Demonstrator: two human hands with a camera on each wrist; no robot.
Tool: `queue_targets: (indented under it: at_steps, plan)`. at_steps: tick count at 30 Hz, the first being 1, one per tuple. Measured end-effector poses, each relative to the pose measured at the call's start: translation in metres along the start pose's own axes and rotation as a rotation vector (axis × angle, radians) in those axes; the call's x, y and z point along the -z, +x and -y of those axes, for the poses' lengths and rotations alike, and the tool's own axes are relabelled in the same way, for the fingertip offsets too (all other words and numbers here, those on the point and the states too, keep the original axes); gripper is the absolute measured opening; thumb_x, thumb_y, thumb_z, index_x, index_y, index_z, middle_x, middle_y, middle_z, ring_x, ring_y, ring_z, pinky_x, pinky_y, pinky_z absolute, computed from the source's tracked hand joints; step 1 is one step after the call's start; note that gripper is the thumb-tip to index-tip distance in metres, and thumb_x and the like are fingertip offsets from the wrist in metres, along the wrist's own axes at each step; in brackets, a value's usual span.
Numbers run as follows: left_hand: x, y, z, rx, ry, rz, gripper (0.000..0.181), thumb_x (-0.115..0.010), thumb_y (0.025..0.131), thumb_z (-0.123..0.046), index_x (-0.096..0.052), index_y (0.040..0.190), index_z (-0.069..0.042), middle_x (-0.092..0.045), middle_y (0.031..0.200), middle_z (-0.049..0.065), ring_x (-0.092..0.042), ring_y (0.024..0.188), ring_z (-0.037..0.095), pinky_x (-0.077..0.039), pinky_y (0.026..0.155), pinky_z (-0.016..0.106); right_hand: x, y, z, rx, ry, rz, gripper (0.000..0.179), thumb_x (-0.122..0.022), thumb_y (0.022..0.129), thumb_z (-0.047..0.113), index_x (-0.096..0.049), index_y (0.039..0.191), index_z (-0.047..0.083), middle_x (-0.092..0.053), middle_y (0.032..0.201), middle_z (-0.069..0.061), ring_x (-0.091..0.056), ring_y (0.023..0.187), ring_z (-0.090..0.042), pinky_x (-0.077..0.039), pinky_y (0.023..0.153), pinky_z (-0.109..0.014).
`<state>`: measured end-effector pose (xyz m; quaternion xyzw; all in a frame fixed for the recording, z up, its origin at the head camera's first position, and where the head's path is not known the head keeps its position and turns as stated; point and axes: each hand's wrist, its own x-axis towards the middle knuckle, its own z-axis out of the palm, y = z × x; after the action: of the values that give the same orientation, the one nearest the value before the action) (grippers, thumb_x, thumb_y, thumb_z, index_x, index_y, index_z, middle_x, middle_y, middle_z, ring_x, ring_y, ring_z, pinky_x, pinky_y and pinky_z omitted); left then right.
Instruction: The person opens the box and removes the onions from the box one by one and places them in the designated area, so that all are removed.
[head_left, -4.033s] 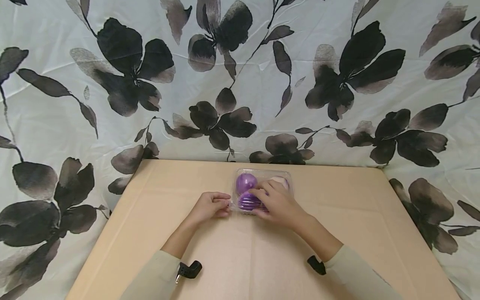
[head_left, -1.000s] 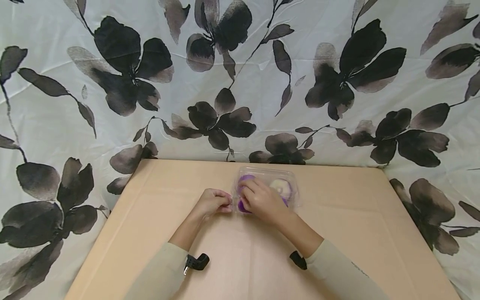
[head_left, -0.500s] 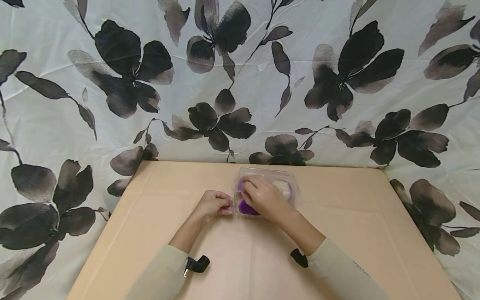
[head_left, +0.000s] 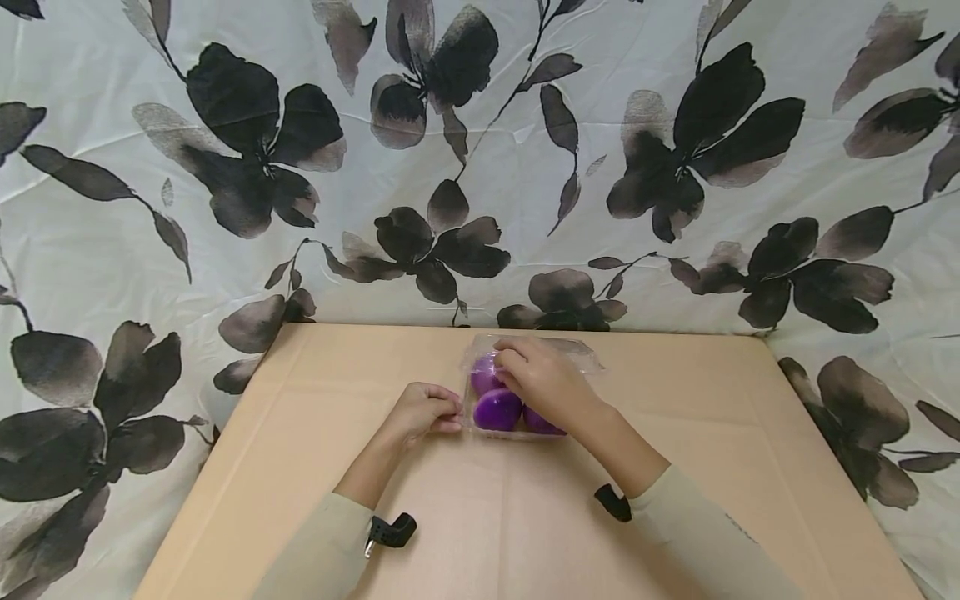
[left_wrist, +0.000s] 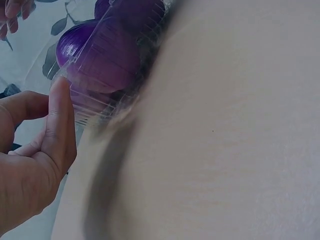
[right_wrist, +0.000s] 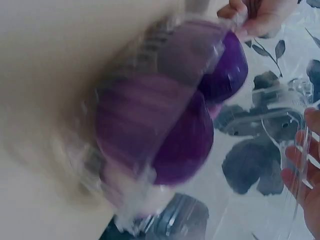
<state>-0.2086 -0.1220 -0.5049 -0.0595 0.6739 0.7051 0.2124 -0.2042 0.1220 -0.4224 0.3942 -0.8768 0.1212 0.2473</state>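
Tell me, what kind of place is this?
Probably a little filming spot set up indoors, though I can't be sure. The clues are a flowery cloth as a backdrop, a plain table and black wrist cameras.

Both arms are clad in plain, pale greyish-beige fabric. The left sleeve [head_left: 318, 550] and the right sleeve [head_left: 697, 533] end on the forearms, and a thin dark line [head_left: 741, 527] marks the right one. A stubby, angular black device [head_left: 395, 531] with a slim silvery pin [head_left: 369, 548] juts from the left cuff; a smaller-looking, blocky black unit [head_left: 612, 502] sits at the right. The left grip [head_left: 423, 412] and right grip [head_left: 551, 383] are bare.
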Motion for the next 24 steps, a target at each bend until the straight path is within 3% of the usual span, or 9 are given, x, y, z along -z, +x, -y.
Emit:
queue_targets:
  at_steps: [5, 11, 19, 24]
  plan:
    - [0.002, -0.002, -0.001, 0.006, -0.004, 0.002, 0.018, -0.062, 0.093, 0.012, -0.062, 0.108, 0.021, -0.07, 0.088, 0.019, -0.071, 0.068, 0.018, -0.069, 0.065, 0.026, 0.011, 0.002, -0.017, 0.008, 0.015, -0.004, 0.025, -0.073, 0.096, 0.009, -0.07, 0.121, 0.009, -0.069, 0.127, -0.011, -0.067, 0.117, -0.028, -0.063, 0.103, -0.04]
    - [0.002, -0.001, 0.0, 0.003, -0.014, 0.011, 0.018, -0.062, 0.093, 0.012, -0.062, 0.109, 0.021, -0.069, 0.085, 0.015, -0.071, 0.068, 0.017, -0.07, 0.067, 0.028, 0.024, 0.003, -0.035, -0.039, -0.012, -0.012, 0.04, -0.075, 0.095, 0.013, -0.068, 0.134, 0.016, -0.068, 0.133, -0.012, -0.067, 0.119, -0.033, -0.062, 0.103, -0.05]
    - [0.002, -0.001, 0.0, 0.007, -0.022, 0.009, 0.017, -0.062, 0.093, 0.011, -0.062, 0.108, 0.021, -0.069, 0.088, 0.019, -0.071, 0.069, 0.018, -0.07, 0.067, 0.029, 0.035, -0.002, -0.057, -0.107, -0.065, -0.046, 0.037, -0.075, 0.094, 0.01, -0.068, 0.13, 0.008, -0.07, 0.127, -0.013, -0.067, 0.115, -0.035, -0.061, 0.102, -0.051]
    - [0.002, -0.002, 0.0, -0.001, -0.025, 0.012, 0.017, -0.062, 0.094, 0.011, -0.061, 0.108, 0.021, -0.069, 0.084, 0.016, -0.071, 0.067, 0.017, -0.07, 0.065, 0.028, 0.042, -0.008, -0.072, -0.189, -0.001, -0.045, 0.032, -0.073, 0.096, 0.009, -0.068, 0.128, 0.007, -0.07, 0.124, -0.015, -0.066, 0.115, -0.036, -0.06, 0.1, -0.053]
